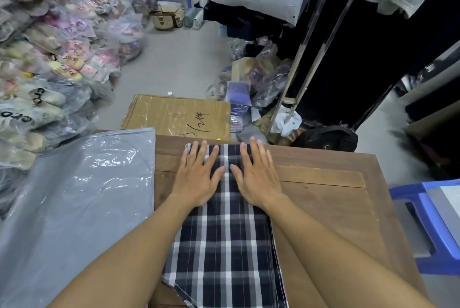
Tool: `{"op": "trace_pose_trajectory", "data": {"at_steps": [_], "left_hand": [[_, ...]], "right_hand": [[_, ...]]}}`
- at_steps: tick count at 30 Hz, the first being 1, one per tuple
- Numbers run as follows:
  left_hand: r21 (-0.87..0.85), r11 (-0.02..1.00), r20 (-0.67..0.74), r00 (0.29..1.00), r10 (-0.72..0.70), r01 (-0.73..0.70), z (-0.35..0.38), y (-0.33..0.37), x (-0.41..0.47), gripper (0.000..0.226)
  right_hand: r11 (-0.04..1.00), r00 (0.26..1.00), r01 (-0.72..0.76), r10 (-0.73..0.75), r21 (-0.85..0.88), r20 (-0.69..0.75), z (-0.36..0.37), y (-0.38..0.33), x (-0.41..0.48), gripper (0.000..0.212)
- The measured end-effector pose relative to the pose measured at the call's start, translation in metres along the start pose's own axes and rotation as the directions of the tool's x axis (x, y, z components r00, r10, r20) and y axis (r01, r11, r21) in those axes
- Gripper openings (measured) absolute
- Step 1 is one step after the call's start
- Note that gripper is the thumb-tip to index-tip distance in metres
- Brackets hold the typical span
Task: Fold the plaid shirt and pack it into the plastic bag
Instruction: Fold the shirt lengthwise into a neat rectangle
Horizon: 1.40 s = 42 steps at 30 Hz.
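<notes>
Both hands, left hand [196, 178] and right hand [256, 175], are pressing splayed fingers flat on the plaid shirt [224, 245], smoothing a fold; next probably folding lengthwise toward the plastic bag [74, 195] left of the fingers.

Plaid shirt [225, 240] under both hands: dark navy and black checks crossed by white and grey stripes, thin white lines between. Wooden table [323, 198] to the right of the right hand [256, 180]: mid brown, darker grain streaks. Plastic bag [82, 198] to the left of the left hand [196, 178]: pale blue-grey, glossy white glare patches. Cardboard box [179, 114] beyond the fingertips: tan, black handwritten marks, shiny clear tape. Plastic stool [433, 225] far right of the right hand: bright blue, grey-white top. Bagged goods [57, 41] far left beyond the left hand: clear wrap over pink, cream, yellow, lilac; some black lettering. Floor [179, 58]: light grey.
</notes>
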<state>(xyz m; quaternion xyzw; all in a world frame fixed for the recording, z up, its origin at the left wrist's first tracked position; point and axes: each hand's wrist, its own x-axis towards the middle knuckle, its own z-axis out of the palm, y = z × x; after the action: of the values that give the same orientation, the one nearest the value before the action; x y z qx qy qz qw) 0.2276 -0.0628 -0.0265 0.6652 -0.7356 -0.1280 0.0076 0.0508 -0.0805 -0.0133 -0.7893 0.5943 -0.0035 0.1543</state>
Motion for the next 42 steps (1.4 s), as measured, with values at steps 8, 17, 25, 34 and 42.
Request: {"op": "trace_pose_trajectory", "data": {"at_steps": [8, 17, 25, 34, 42], "left_hand": [[0.022, 1.000, -0.070, 0.998, 0.006, -0.004, 0.018, -0.003, 0.002, 0.066], [0.002, 1.000, -0.063, 0.998, -0.004, 0.004, 0.019, -0.003, 0.001, 0.067], [-0.050, 0.998, -0.004, 1.000, -0.028, 0.028, -0.006, -0.004, 0.012, 0.059], [-0.153, 0.978, 0.040, 0.989, -0.139, 0.144, -0.037, -0.009, 0.046, 0.029], [-0.255, 0.905, 0.212, 0.933, -0.292, 0.341, -0.052, -0.026, 0.038, 0.019]], "right_hand": [[0.999, 0.998, 0.036, -0.037, 0.016, 0.045, 0.014, 0.002, 0.000, 0.074], [0.997, 0.995, 0.053, -0.049, -0.050, 0.081, 0.039, -0.016, -0.125, 0.085], [0.964, 0.995, 0.012, 0.014, 0.267, -0.095, 0.009, -0.007, -0.137, 0.067], [0.765, 0.895, -0.434, 0.306, 0.476, 0.323, -0.007, 0.013, -0.169, 0.039], [0.755, 0.868, -0.477, 0.323, 0.450, 0.377, -0.047, 0.071, -0.131, 0.017]]}}
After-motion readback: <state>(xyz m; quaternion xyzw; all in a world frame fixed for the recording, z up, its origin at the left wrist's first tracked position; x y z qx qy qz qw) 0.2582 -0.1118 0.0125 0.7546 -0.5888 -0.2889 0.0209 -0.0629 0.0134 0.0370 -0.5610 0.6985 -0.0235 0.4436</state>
